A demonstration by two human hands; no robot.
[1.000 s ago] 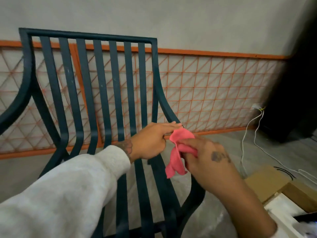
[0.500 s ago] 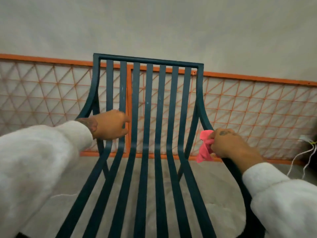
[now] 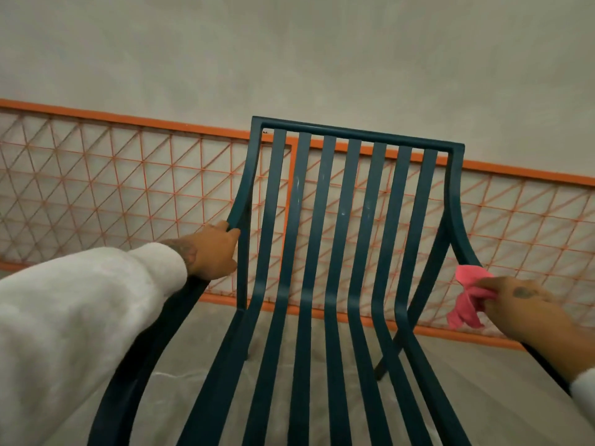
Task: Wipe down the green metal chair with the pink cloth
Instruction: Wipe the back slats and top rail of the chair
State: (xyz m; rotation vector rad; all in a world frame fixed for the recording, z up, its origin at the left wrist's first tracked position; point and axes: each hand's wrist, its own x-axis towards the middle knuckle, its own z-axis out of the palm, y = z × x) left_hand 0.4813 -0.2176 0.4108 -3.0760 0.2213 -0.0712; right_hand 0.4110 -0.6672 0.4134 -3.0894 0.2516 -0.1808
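Head camera looks down on a dark green metal chair [image 3: 344, 217] standing on a smooth, mottled grey floor [image 3: 483, 391], its back toward the wall. The chair is built of flat painted strips. Seven narrow slats drop from a squared top rail, bend at the seat and run forward toward the viewer, with open gaps between them. Two broader strips sweep outward and down from the backrest corners as curved armrests. The paint is matte, with a few pale scuffs and specks on the middle slats.

The left hand [image 3: 214, 252], coming out of a fuzzy white fleece sleeve [image 3: 80, 317], grips the left armrest just where it curves up into the backrest, thumb over the top edge and fingers wrapped round the strip. A dark tattoo shows at its wrist, too blurred to read.

The right hand [image 3: 528, 307] is well apart from it, at the right armrest [image 3: 460, 239]. Its fingers pinch a crumpled pink cloth [image 3: 467, 297], soft and folded, whose upper fold lies at the armrest strip while the rest hangs below. Whether the cloth presses on the metal cannot be told. A small dark tattoo marks the back of this hand.

Behind the chair an orange wire lattice panel [image 3: 128, 119] with diagonal mesh leans along a plain grey plastered wall [image 3: 289, 59].
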